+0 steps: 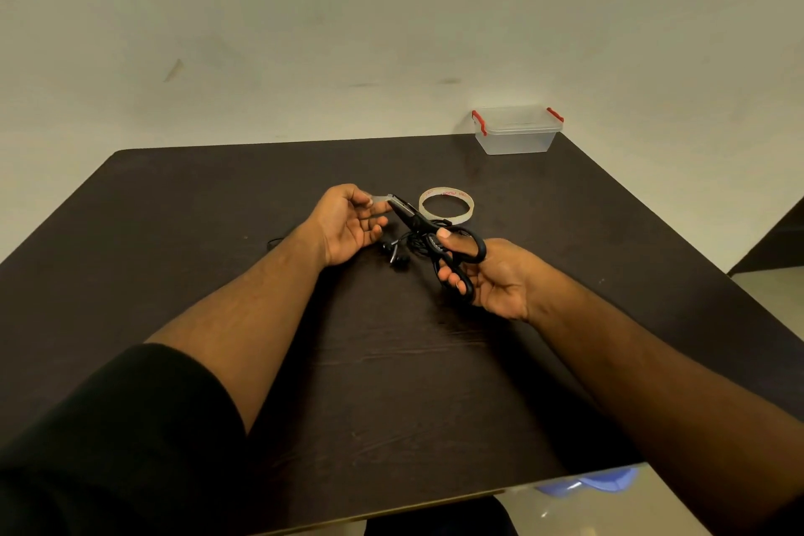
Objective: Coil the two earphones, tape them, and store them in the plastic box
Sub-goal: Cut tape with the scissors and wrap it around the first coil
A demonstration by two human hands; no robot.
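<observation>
Earphones (402,250), black and loosely tangled, lie on the dark counter (217,231) below and between my hands. Plastic box (515,131), clear with red latches, stands at the far right counter edge, well apart. My right hand (487,274) has its grip closed through the handles of black scissors (428,231), blades pointing far-left. My left hand (352,222) pinches a short strip of clear tape (379,199) at the blade tips. Tape roll (447,207) lies flat just beyond the scissors.

Dim, warm indoor light, soft shadows on the dark table (217,231), slight softness, wide-angle bending at edges.
</observation>
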